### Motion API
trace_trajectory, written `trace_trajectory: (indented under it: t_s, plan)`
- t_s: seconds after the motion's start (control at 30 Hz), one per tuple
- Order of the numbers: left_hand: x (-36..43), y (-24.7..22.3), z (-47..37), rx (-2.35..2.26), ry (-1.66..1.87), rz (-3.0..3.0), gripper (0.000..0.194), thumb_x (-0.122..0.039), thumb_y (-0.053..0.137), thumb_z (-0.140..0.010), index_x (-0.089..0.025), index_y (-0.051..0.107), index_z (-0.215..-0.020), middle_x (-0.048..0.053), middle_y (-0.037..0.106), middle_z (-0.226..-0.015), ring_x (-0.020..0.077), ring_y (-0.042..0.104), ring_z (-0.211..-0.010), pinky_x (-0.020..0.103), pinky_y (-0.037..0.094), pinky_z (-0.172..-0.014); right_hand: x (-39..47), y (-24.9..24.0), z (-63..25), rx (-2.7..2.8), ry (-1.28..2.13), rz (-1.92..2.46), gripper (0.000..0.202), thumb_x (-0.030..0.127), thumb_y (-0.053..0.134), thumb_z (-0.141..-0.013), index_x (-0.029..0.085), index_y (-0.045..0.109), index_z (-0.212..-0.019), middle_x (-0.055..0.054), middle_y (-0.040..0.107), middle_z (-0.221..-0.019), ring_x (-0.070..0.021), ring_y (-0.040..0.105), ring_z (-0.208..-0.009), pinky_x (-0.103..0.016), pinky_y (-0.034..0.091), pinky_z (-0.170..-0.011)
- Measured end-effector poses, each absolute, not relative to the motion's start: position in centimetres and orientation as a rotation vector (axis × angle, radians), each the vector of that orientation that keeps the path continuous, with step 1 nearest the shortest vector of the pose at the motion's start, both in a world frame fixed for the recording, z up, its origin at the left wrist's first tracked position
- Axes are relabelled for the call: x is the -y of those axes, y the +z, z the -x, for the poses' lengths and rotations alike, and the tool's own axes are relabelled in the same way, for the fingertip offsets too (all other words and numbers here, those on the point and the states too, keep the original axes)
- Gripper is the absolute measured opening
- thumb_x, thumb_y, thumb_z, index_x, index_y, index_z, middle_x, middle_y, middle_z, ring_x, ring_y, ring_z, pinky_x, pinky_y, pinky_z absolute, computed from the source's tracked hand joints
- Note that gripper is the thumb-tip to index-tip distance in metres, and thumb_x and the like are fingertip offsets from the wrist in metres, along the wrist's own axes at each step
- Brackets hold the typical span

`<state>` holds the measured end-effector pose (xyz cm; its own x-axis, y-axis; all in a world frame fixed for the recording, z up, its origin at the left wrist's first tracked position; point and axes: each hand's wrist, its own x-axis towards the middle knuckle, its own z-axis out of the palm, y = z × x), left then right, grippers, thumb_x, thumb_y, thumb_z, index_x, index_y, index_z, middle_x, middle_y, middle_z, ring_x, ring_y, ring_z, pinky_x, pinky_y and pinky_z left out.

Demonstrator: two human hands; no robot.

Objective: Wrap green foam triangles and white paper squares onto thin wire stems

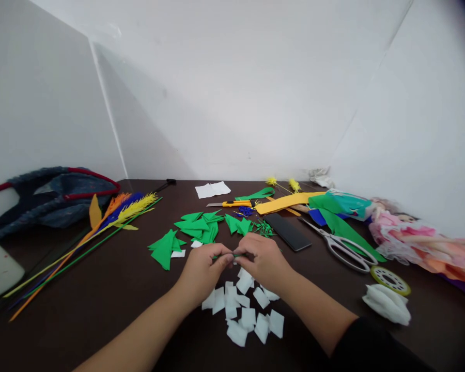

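Working in the head view: both bare hands meet at the centre of the frame, over a dark table (101, 310). Left hand (206, 262): thumb and forefinger pressed together, clamped on a small green piece (236, 254). Right hand (264, 259): thumb and forefinger likewise closed on it from the other side, fingertips nearly touching the left's. The piece is mostly covered by the fingers; its exact shape cannot be told.

Just below the hands, lower centre of frame: loose pile of white squares (248, 318), some overlapping. Left of centre, beyond the left hand: green cut pieces (194, 226), heaped, with a few white bits near them. Beyond the right hand: thin green slivers (264, 227), and beside them, further right, a black phone (289, 232). Upper centre: yellow cutter (235, 204), blade out, lying flat. Right of centre: scissors (333, 240). Left side: bundle of coloured stalks (81, 244).

Step in hand, as judged: fine fingertip work, probably twisting or rolling the green piece. Whether a white square is caught in it cannot be told. The next move seems to call for a firm pinch from one hand while the other turns the piece, with light pressure so the thin material does not tear.
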<state>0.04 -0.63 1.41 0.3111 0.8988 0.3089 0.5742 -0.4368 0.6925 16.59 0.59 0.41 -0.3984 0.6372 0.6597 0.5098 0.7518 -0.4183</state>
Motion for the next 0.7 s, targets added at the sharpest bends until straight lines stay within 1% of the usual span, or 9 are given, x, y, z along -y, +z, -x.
trace_trajectory:
  t_s: [0.1,0.17,0.2,0.23,0.33,0.4,0.47,0.6,0.7]
  plan:
    - [0.7,1.4,0.3,-1.328,1.008,-2.206,0.019,-0.025,0.048,-0.078,-0.02,0.062,-0.067,-0.001,0.064,-0.067,0.0145,0.056,-0.068,0.026,0.04,-0.064,-0.7,0.9,-17.3,2.059,0.258,0.894,0.007,0.013,0.059,-0.07,0.018,0.056,-0.065,0.0,0.053,-0.063,-0.0112,0.049,-0.06,-0.022,0.039,-0.056]
    - [0.7,1.4,0.5,-1.374,1.041,-2.228,0.019,-0.026,0.047,-0.079,-0.02,0.062,-0.069,-0.001,0.064,-0.068,0.015,0.056,-0.069,0.027,0.04,-0.065,-0.8,1.3,-17.6,2.005,0.297,0.906,0.008,0.012,0.057,-0.069,0.018,0.055,-0.064,0.001,0.053,-0.064,-0.0112,0.05,-0.06,-0.023,0.041,-0.057]
    - [0.7,1.3,0.7,-1.396,1.051,-2.227,0.019,-0.027,0.047,-0.08,-0.02,0.062,-0.07,-0.001,0.064,-0.069,0.0152,0.057,-0.069,0.027,0.04,-0.065,-0.7,1.3,-17.7,1.972,0.336,0.89,0.007,0.011,0.056,-0.069,0.018,0.056,-0.067,0.0,0.054,-0.066,-0.0114,0.051,-0.061,-0.024,0.042,-0.059]
    - [0.7,1.3,0.8,-1.414,1.056,-2.222,0.019,-0.027,0.046,-0.08,-0.02,0.061,-0.071,-0.001,0.064,-0.069,0.0152,0.056,-0.069,0.027,0.041,-0.066,-0.7,1.4,-17.8,1.946,0.389,0.861,0.007,0.012,0.055,-0.07,0.018,0.057,-0.073,-0.001,0.056,-0.07,-0.0117,0.053,-0.064,-0.025,0.044,-0.061]
    - [0.6,1.1,1.1,-1.419,1.077,-2.227,0.019,-0.027,0.046,-0.08,-0.02,0.061,-0.071,-0.001,0.063,-0.068,0.0152,0.056,-0.068,0.029,0.04,-0.069,-0.5,1.0,-17.2,1.949,0.525,0.776,0.026,0.019,0.058,-0.072,0.02,0.058,-0.098,-0.004,0.061,-0.084,-0.0133,0.057,-0.074,-0.028,0.048,-0.068]
    - [0.6,1.0,1.2,-1.36,1.113,-2.254,0.017,-0.027,0.048,-0.08,-0.02,0.062,-0.073,-0.001,0.063,-0.069,0.0154,0.056,-0.071,0.03,0.039,-0.075,-0.5,0.6,-16.6,1.977,0.522,0.756,0.032,0.024,0.061,-0.073,0.022,0.058,-0.105,-0.004,0.062,-0.086,-0.014,0.058,-0.078,-0.028,0.049,-0.07]
    - [0.7,1.0,1.2,-1.276,1.139,-2.25,0.016,-0.026,0.049,-0.079,-0.019,0.062,-0.074,0.0,0.063,-0.071,0.0154,0.056,-0.073,0.029,0.039,-0.076,-0.4,0.4,-15.9,1.962,0.484,0.734,0.027,0.026,0.061,-0.074,0.022,0.061,-0.1,-0.005,0.064,-0.085,-0.0142,0.059,-0.077,-0.028,0.049,-0.07]
    - [0.8,1.2,1.5,-1.137,1.061,-2.022,0.02,-0.029,0.049,-0.08,-0.018,0.063,-0.071,0.0,0.064,-0.07,0.0141,0.055,-0.069,0.025,0.04,-0.067,-0.4,0.4,-15.3,1.877,0.423,0.635,0.01,0.023,0.062,-0.073,0.019,0.066,-0.081,-0.003,0.064,-0.073,-0.013,0.06,-0.069,-0.025,0.049,-0.063]
    - [0.9,1.4,1.9,-0.993,0.952,-1.791,0.022,-0.033,0.049,-0.08,-0.017,0.064,-0.078,0.002,0.066,-0.075,0.0147,0.057,-0.073,0.025,0.041,-0.068,-0.4,0.6,-15.5,1.928,0.31,0.574,0.006,0.019,0.059,-0.075,0.018,0.065,-0.077,-0.003,0.061,-0.068,-0.0117,0.058,-0.065,-0.023,0.048,-0.059]
